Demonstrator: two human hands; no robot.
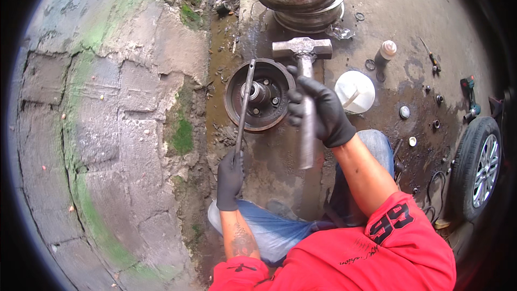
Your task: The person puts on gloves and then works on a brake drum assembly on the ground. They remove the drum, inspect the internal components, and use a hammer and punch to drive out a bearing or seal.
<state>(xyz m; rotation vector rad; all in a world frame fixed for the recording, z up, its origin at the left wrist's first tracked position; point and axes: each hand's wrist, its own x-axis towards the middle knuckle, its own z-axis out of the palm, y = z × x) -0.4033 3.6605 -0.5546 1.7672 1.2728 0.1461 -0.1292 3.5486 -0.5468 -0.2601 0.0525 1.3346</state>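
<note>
My left hand, in a black glove, is closed round the lower end of a long metal bar. The bar slants up over a round brake drum lying on the ground, its upper end above the drum's hub. Whether it touches the hub I cannot tell. In my gloved right hand a heavy hammer is gripped by its metal handle. The hammer's double-faced head is raised beyond the drum's far right side; the handle's lower end is blurred. Bolts or studs show inside the drum.
Stacked metal wheel rims stand beyond the drum. A white container and a bottle are to the right. Farther right lie a screwdriver, small sockets or caps, a cordless power tool and a tyred wheel. A cracked stone wall borders the left.
</note>
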